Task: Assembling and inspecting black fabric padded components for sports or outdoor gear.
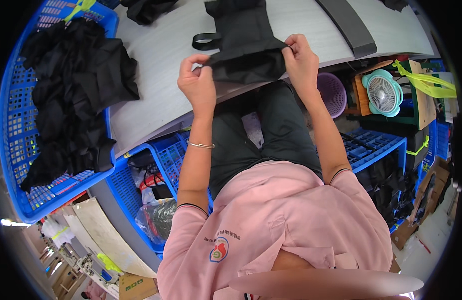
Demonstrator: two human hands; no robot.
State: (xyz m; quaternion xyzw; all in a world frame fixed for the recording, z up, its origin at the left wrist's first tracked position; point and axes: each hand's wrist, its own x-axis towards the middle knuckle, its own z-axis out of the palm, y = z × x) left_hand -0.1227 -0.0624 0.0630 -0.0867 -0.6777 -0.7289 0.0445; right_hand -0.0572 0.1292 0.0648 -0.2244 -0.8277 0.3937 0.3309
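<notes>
At the near edge of the pale worktop (156, 60), the person is holding a black fabric piece (246, 45) with both hands. The left hand (197, 82) is pinching the near left corner of the fabric between thumb and fingers, so its grip is clenched on the cloth. The right hand (301, 60) is pinching the near right corner in the same way, and its grip is also grasping the fabric. The near part of the fabric piece is hanging between the two hands, just over the worktop edge, while its far part is lying flat on the worktop. A black strap loop (206, 41) is sticking out from the left side of the fabric and is lying on the worktop surface.

To the left, a big blue basket (21, 150) is standing on the worktop, and a heap of black fabric pieces (71, 95) is filling it. A long dark strip (347, 25) is lying on the far right part of the worktop, well apart from the hands. Under the worktop edge, to the right, a purple basket (333, 92) is sitting near a small turquoise fan (383, 92). The person is wearing a thin bracelet (201, 145) on the left wrist and a pink shirt (276, 220).
</notes>
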